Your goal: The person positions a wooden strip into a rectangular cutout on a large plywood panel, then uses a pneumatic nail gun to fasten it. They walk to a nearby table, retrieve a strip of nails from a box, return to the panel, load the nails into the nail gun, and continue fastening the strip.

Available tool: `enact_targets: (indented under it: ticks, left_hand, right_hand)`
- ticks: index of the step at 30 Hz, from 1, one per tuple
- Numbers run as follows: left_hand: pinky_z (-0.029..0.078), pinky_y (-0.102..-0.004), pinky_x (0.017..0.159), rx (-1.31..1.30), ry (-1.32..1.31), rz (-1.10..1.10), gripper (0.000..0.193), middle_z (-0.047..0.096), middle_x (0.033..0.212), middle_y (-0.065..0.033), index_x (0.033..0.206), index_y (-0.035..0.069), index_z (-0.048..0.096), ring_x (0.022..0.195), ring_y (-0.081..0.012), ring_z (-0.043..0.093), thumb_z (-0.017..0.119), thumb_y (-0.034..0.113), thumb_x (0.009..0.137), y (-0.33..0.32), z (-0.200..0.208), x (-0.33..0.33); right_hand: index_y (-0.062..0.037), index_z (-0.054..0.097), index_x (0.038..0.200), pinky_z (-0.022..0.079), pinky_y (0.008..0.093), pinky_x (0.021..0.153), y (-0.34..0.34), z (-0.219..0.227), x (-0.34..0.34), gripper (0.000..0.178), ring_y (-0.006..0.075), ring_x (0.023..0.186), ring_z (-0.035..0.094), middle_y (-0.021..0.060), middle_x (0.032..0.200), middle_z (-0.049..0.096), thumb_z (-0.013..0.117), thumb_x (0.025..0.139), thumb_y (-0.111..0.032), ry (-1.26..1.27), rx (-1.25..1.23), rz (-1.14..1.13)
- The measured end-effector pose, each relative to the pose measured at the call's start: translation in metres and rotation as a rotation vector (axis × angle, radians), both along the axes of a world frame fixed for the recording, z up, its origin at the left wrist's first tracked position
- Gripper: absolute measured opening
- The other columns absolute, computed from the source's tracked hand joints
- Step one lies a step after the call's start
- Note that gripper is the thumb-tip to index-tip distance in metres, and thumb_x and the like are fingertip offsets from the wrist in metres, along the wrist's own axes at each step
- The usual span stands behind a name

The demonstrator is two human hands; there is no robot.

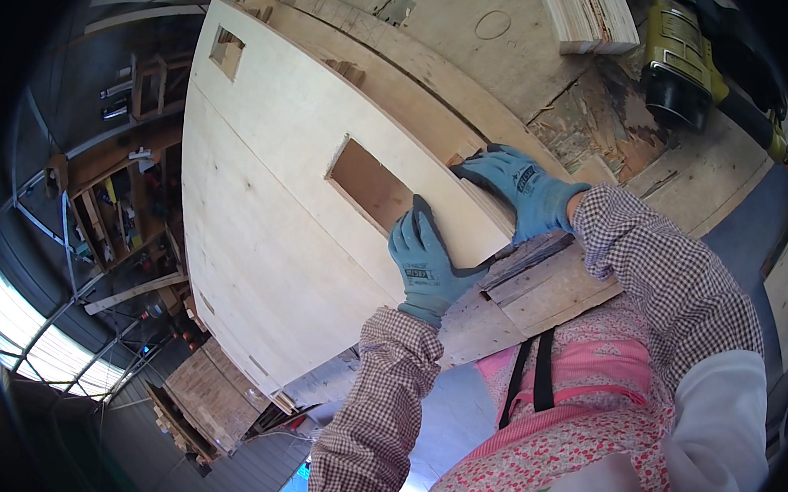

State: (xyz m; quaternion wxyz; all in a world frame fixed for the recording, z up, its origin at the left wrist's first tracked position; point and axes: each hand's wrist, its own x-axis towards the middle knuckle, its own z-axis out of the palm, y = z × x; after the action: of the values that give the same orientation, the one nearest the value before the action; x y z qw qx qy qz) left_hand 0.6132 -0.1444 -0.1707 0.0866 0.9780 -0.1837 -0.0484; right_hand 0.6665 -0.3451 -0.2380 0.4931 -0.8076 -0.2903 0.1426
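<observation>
A large pale plywood panel (272, 175) with rectangular cutouts lies across the work surface in front of me. My left hand (429, 262), in a blue glove with dark palm coating, rests on its near end. The fingers are stretched together at the corner of the larger cutout (362, 185), and the thumb is spread toward the panel's end. My right hand (519, 190), gloved alike, is at the panel's right edge, its fingers bent over layered wood strips (489, 202) beneath the panel. Its fingertips are partly hidden there.
Curved boards (405, 57) run along the panel's right side. At the upper right are a stack of plywood pieces (590, 19) and a yellow-and-black power tool (680, 61). Chipped wood (604, 124) covers part of the bench. Beyond, on the left, stands a wooden shelf with items (113, 193).
</observation>
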Motion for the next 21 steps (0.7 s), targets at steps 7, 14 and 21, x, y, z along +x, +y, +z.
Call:
enact_targets:
  ticks: [7,14,21]
  left_hand:
    - [0.03,-0.044,0.087,-0.021,-0.008,0.002,0.118,0.039,0.118,-0.0201,0.133,-0.008,0.018,0.104,-0.0346,0.04,0.078,0.047,0.048,-0.0007,-0.0019,0.001]
    - [0.03,-0.0443,0.088,-0.042,-0.031,0.0,0.116,0.039,0.117,-0.0196,0.133,-0.008,0.019,0.105,-0.0346,0.04,0.076,0.046,0.048,-0.0015,-0.0024,0.0016]
    - [0.031,-0.0443,0.086,0.001,-0.025,-0.012,0.119,0.039,0.117,-0.0203,0.134,-0.008,0.016,0.103,-0.0349,0.041,0.077,0.048,0.049,-0.0018,-0.0004,0.0022]
  right_hand:
    - [-0.0115,0.034,0.13,0.019,0.0415,0.107,0.0016,-0.0008,-0.0004,0.101,0.0284,0.117,0.041,0.0135,0.122,0.045,0.08,0.045,-0.041,0.0,0.018,-0.014]
    - [-0.0116,0.035,0.13,0.019,0.0412,0.107,0.0012,0.0039,0.0006,0.099,0.0279,0.117,0.041,0.013,0.122,0.045,0.079,0.046,-0.04,0.015,-0.01,-0.01]
    - [-0.0116,0.034,0.13,0.018,0.0414,0.107,0.004,-0.0002,-0.0012,0.102,0.0274,0.118,0.04,0.0125,0.123,0.044,0.08,0.044,-0.041,0.018,-0.05,-0.014]
